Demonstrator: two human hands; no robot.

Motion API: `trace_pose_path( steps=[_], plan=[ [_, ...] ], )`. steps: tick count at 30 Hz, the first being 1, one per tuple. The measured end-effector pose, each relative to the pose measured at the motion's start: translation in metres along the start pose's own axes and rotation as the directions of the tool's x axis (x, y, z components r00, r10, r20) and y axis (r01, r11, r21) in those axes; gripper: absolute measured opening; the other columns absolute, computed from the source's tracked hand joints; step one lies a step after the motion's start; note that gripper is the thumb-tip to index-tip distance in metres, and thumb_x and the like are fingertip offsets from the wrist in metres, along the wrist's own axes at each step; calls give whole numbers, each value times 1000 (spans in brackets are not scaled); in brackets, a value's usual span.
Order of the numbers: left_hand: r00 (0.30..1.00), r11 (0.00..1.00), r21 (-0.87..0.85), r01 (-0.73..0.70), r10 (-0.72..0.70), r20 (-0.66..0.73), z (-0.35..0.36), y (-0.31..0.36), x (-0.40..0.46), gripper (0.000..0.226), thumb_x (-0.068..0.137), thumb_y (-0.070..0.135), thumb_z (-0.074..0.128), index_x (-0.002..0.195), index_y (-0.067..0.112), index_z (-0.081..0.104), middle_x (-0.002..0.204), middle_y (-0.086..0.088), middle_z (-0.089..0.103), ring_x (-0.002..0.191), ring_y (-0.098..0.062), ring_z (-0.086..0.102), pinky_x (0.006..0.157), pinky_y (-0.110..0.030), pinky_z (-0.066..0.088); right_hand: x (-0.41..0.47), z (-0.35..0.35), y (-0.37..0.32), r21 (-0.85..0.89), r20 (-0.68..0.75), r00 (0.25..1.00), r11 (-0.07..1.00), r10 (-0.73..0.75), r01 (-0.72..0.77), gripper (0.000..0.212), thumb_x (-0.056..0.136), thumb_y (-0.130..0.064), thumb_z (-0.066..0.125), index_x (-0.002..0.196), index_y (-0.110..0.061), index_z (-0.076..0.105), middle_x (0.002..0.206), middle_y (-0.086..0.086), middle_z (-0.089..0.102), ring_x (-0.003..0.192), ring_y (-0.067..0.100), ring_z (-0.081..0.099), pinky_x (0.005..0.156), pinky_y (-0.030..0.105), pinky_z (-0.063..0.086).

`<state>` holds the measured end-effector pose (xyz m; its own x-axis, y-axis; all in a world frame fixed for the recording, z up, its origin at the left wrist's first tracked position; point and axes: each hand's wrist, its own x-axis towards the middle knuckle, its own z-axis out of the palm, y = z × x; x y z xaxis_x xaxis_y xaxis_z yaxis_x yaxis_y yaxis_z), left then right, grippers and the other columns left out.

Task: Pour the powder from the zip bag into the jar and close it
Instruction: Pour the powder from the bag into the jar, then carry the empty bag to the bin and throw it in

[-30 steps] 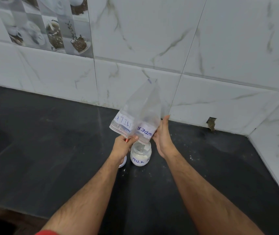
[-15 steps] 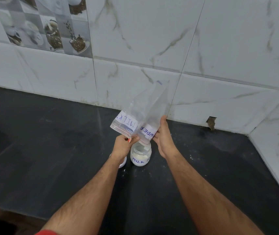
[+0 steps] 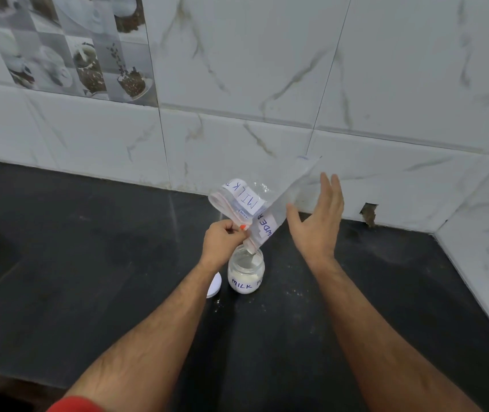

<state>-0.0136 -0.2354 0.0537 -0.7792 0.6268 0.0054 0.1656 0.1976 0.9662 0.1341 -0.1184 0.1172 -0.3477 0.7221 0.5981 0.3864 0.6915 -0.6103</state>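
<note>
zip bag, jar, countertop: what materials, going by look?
Zip bag: thin clear plastic film; it creases and shows the wall through it. Jar: clear and glossy, glass or hard plastic, cannot tell which. Countertop: dark polished stone, probably; faint sheen.

The lid (image 3: pixel 215 286) is half hidden beneath the left wrist. The jar (image 3: pixel 246 272) label is cut short by the curve, right of the left hand (image 3: pixel 222 237). The zip bag (image 3: pixel 262 208) label is broken by a fold.
</note>
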Motion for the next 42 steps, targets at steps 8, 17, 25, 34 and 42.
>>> trace_pose_path(
  steps=[8,17,25,34,42],
  plan=[
    [983,985,137,-107,85,161,5,41,21,26,70,23,74,73,0,64,69,-5,64,66,-13,54,70,-41,51,22,3,13,-221,362,870,875,-336,430,33,84,-11,64,116,-14,73,144,14,55,144,37,36,114,55,30],
    [978,995,-100,-21,42,207,7,66,16,48,93,55,55,69,14,54,60,3,46,52,-9,37,50,-21,30,42,-19,24,-14,361,931,998,-51,60,20,97,-22,59,100,-9,73,102,4,74,100,24,63,89,38,47],
    [962,922,-318,220,-150,229,4,67,30,28,100,42,49,106,20,66,94,1,70,66,-11,58,54,-24,34,60,-46,39,446,418,886,805,200,-392,10,96,-8,60,91,-7,68,80,7,73,72,19,67,75,38,55],
    [976,945,-324,-46,112,187,36,94,25,22,93,17,65,115,17,69,84,5,70,62,-4,57,51,-19,36,59,-65,46,437,460,868,804,187,-404,17,98,-6,57,85,-13,65,62,-8,70,55,5,64,59,25,50],
    [883,894,46,-447,432,185,47,112,33,24,86,9,70,89,33,73,98,6,71,68,-9,57,70,-21,48,80,-87,55,428,452,883,838,126,-338,19,99,-11,56,85,-18,66,65,-9,70,63,13,59,68,32,44]
  ],
)
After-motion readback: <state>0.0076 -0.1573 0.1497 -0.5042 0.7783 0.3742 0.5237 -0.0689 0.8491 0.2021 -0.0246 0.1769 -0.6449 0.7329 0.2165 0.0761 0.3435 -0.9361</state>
